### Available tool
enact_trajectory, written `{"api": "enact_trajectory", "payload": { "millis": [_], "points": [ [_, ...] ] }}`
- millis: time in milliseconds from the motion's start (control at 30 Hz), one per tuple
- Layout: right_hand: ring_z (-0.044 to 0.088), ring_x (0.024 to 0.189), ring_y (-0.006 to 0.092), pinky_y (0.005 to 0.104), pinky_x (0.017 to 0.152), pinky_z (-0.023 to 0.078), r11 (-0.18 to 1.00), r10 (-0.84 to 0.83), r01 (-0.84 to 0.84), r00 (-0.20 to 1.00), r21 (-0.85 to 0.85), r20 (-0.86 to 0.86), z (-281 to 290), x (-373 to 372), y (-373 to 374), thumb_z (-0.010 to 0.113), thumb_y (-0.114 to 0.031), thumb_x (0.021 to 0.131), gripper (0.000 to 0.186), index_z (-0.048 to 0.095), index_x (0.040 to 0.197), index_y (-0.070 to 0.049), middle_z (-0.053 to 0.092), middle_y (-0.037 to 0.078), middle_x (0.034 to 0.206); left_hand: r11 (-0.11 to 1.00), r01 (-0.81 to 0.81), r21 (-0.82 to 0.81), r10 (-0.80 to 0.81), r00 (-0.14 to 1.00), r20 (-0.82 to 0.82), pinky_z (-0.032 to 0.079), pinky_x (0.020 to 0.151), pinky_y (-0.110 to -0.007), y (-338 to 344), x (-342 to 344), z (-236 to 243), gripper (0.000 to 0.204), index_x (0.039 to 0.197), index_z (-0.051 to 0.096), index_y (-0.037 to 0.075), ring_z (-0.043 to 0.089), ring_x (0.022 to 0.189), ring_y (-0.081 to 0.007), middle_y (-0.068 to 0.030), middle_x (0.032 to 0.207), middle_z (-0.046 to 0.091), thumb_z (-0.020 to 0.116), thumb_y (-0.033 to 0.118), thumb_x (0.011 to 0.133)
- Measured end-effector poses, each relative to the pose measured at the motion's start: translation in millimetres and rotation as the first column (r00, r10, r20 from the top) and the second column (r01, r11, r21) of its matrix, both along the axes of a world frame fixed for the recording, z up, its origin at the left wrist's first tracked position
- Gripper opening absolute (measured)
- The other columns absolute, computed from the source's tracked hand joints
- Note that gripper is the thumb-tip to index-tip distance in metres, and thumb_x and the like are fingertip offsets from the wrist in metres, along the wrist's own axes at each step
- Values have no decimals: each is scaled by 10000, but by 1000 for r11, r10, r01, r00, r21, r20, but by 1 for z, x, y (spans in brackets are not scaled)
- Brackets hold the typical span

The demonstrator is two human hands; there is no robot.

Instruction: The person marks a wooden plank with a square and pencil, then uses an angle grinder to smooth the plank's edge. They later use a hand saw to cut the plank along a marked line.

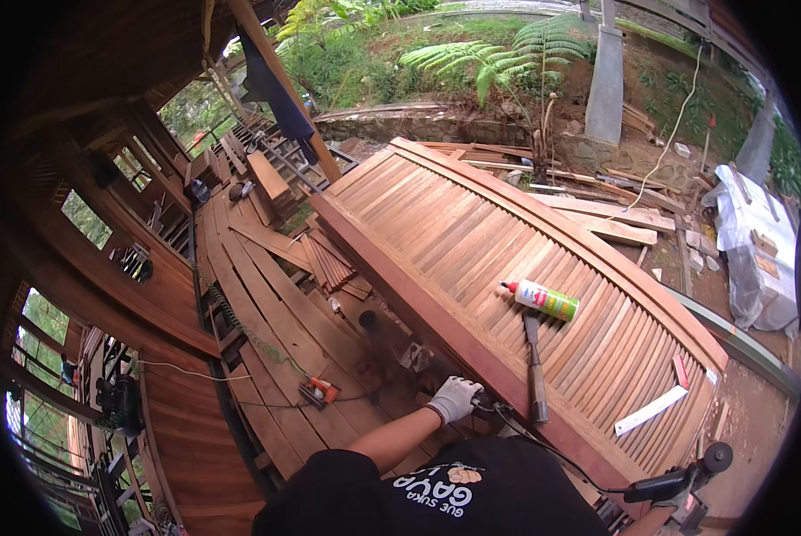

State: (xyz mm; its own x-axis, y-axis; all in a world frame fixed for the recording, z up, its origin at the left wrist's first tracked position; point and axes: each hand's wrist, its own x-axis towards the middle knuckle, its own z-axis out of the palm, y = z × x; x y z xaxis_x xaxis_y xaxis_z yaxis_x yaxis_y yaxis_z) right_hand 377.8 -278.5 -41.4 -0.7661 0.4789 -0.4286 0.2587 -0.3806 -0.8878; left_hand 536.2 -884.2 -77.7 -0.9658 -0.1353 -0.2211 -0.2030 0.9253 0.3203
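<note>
My left hand [457,399], in a pale work glove, is closed at the near edge of a louvered wooden panel [472,234]. A black power cord [543,439] runs from its fingers to a corded black power tool [658,487] with a round knob. At the lower right, my right hand [673,511] is wrapped round that tool; its far end is cut off by the dark rim. On the slats lie a white and green glue bottle [545,299] with a red tip, a chisel-like tool [535,366], and a try square [655,406] with a red handle.
An orange nail gun [318,390] with a green coiled hose [248,332] lies on the plank floor [271,357] at left. Wood strips [329,261] are piled beyond the panel's left end. Planks [597,223] and a plastic-covered stack [758,250] are at right.
</note>
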Motion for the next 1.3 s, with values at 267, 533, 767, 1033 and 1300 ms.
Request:
{"api": "enact_trajectory", "payload": {
  "millis": [267,533,767,1033,1300],
  "points": [
    [598,642,206,363,574,532,968,35,-55,996,-246,-85,-46,-81,51,748,-440,849,336,573,916,-160,587,24,719,961,211,179,-226,972,69,495,911,-436,-22,-59,17,354,1125,645,133,668,1013,-312,-130,1057,706,685,273,802],
    [652,655,277,430,601,572,978,-173,182,981,-103,94,24,-135,-6,816,-315,758,459,573,1080,-96,622,95,797,875,-2,485,-233,875,424,531,915,-404,-17,-64,40,570,1163,645,83,669,1044,-335,-162,1089,710,794,428,734],
    [651,689,279,434,608,570,995,-84,91,988,-51,128,17,-144,-28,822,-311,759,481,574,1101,-81,623,113,810,479,-447,756,-99,828,552,525,807,-258,-53,-54,14,311,1161,659,34,634,836,-98,-36,965,692,664,200,898],
    [666,812,305,431,793,585,994,104,-96,981,-59,166,-12,-161,22,771,-420,734,472,594,1072,-143,657,133,877,61,-519,852,40,855,518,443,622,-281,-62,-76,9,766,1039,689,22,556,650,-149,-30,716,587,286,672,992],
    [660,786,299,431,739,589,995,22,-37,987,92,159,29,-189,48,780,-309,748,449,573,1121,-167,648,132,882,163,-328,931,-39,940,338,502,821,-279,-93,-74,27,292,1126,636,-5,611,896,-122,-36,990,654,619,184,904]
  ]
}}
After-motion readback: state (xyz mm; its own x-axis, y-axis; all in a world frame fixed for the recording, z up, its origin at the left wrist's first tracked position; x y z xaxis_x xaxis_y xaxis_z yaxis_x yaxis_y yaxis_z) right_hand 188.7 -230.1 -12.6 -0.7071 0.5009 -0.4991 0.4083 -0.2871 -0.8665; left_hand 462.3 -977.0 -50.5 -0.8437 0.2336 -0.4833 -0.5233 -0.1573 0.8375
